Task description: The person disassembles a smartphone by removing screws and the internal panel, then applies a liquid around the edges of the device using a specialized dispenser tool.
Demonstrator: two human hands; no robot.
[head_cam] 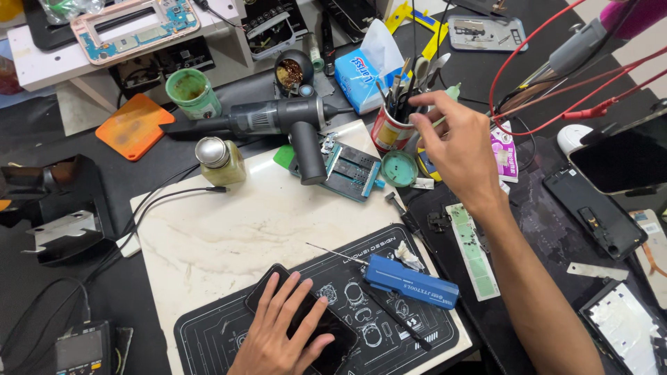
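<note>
My left hand [276, 332] lies flat, fingers spread, on a black smartphone [332, 345] that rests on a black printed work mat [361, 278]. My right hand [455, 142] hovers at the red-and-white tool cup [389, 132], fingertips pinched around a thin tool [419, 83] standing among the several tools in that cup. A blue rectangular tool [411, 280] and a thin black probe [392, 316] lie on the mat to the right of the phone.
A white marble slab [236, 229] sits under the mat. Behind it are a grey handheld blower [292, 121], a small bottle [222, 161], a green cup [192, 92], a tissue pack [361, 73]. Red cables [556, 104], phone parts [597, 212] and a green screw strip [472, 250] crowd the right.
</note>
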